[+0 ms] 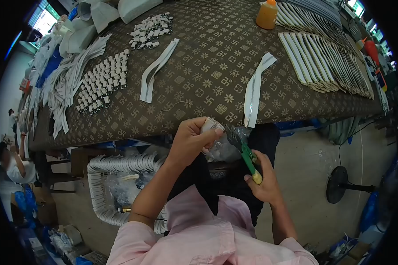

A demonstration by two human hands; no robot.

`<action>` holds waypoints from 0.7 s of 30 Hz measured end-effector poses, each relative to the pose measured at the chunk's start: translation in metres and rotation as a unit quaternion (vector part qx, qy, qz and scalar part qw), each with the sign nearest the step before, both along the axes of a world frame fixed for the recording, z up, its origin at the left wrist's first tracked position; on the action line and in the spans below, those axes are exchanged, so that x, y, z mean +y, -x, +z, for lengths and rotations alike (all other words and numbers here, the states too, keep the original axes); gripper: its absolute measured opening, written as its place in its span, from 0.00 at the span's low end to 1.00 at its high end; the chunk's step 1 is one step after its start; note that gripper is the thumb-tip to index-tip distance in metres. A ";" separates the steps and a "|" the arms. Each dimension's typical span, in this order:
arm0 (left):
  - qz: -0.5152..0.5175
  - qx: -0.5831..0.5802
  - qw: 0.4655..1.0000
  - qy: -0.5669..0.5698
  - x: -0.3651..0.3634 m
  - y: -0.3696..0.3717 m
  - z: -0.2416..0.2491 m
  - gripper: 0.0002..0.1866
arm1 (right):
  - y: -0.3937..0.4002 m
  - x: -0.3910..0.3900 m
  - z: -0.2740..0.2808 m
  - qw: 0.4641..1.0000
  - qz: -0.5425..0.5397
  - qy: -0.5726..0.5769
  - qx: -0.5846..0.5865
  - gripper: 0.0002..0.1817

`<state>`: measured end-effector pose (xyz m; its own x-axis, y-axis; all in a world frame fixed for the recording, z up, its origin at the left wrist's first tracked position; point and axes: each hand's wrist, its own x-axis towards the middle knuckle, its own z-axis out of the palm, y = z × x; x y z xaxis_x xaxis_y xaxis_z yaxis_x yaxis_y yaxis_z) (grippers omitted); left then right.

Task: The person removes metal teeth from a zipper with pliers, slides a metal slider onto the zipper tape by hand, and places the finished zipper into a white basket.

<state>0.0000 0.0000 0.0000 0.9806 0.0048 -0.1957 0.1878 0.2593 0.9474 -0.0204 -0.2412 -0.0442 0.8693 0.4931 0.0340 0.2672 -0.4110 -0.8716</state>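
left hand (191, 142) pinches a short white zipper strip (212, 125) at the near edge of the brown patterned tablecloth (199, 66), fingers curled tight round it. right hand (263, 179) is clenched on green-handled pliers (247, 157), whose dark tip meets the strip's end, just over a clear plastic bag (223, 150). another white zipper strip (254, 90) lies on the cloth just beyond.

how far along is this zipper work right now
Looks done: rows of white zipper pieces stacked at the table's right. In hand: left hand pinches a white zipper end while right hand works it with green-handled pliers. Probably left: two loose zipper strips on the table.
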 end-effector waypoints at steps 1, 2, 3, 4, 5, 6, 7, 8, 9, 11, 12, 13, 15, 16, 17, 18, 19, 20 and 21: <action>0.000 -0.002 1.000 -0.010 0.000 0.002 -0.001 0.07 | 0.002 0.001 0.002 1.000 0.004 -0.002 -0.004 0.36; -0.001 -0.006 1.000 -0.020 -0.001 0.002 -0.001 0.07 | 0.003 0.002 0.004 1.000 0.007 -0.004 -0.010 0.36; -0.005 -0.012 0.999 -0.033 0.001 -0.001 0.000 0.07 | 0.001 0.006 -0.003 1.000 0.003 -0.017 -0.016 0.36; 0.001 -0.006 1.000 -0.029 -0.002 0.000 0.002 0.07 | 0.003 0.005 0.000 1.000 0.002 -0.009 -0.013 0.36; 0.009 0.000 1.000 -0.025 -0.004 0.001 0.003 0.08 | 0.004 0.004 0.001 1.000 0.002 -0.003 -0.010 0.36; 0.009 0.002 1.000 -0.023 -0.005 0.003 0.002 0.08 | 0.006 0.002 0.002 1.000 0.003 0.000 -0.008 0.36; 0.009 -0.001 0.999 -0.032 -0.004 0.004 0.001 0.08 | 0.006 0.002 0.002 1.000 0.004 0.007 -0.024 0.36; 0.008 -0.004 0.999 -0.041 -0.003 0.005 0.001 0.09 | 0.006 0.002 0.002 0.999 0.005 0.015 -0.042 0.36; 0.008 -0.003 0.999 -0.041 -0.002 0.005 -0.001 0.09 | 0.006 0.002 0.002 0.999 0.006 0.015 -0.041 0.36; 0.000 -0.004 0.999 -0.039 -0.001 0.008 -0.006 0.05 | 0.008 0.001 0.003 0.998 0.012 0.034 -0.054 0.37; -0.001 -0.002 0.999 -0.039 -0.002 0.009 -0.007 0.05 | 0.009 0.000 0.002 0.998 0.011 0.034 -0.052 0.37; -0.003 0.003 0.999 -0.033 -0.003 0.010 -0.008 0.07 | 0.009 -0.001 0.001 0.997 0.014 0.049 -0.050 0.37; -0.005 0.009 1.000 -0.027 -0.004 0.011 -0.010 0.09 | 0.010 -0.003 -0.001 0.997 0.017 0.065 -0.048 0.37; -0.007 0.011 1.000 -0.028 -0.004 0.011 -0.012 0.09 | 0.010 -0.004 -0.001 0.996 0.017 0.075 -0.044 0.36; -0.009 0.014 0.999 -0.029 -0.004 0.012 -0.013 0.10 | 0.010 -0.005 -0.001 0.995 0.017 0.085 -0.040 0.36; -0.010 0.013 0.999 -0.028 -0.005 0.012 -0.013 0.10 | 0.010 -0.006 -0.001 0.995 0.017 0.086 -0.040 0.36; -0.012 0.014 1.000 -0.023 -0.007 0.012 -0.013 0.10 | 0.009 -0.007 0.000 0.995 0.020 0.079 -0.055 0.35; -0.015 0.016 1.000 -0.017 -0.008 0.012 -0.013 0.10 | 0.009 -0.008 0.001 0.995 0.025 0.072 -0.070 0.35; -0.015 0.016 1.000 -0.017 -0.009 0.012 -0.014 0.10 | 0.008 -0.009 0.001 0.995 0.024 0.073 -0.070 0.35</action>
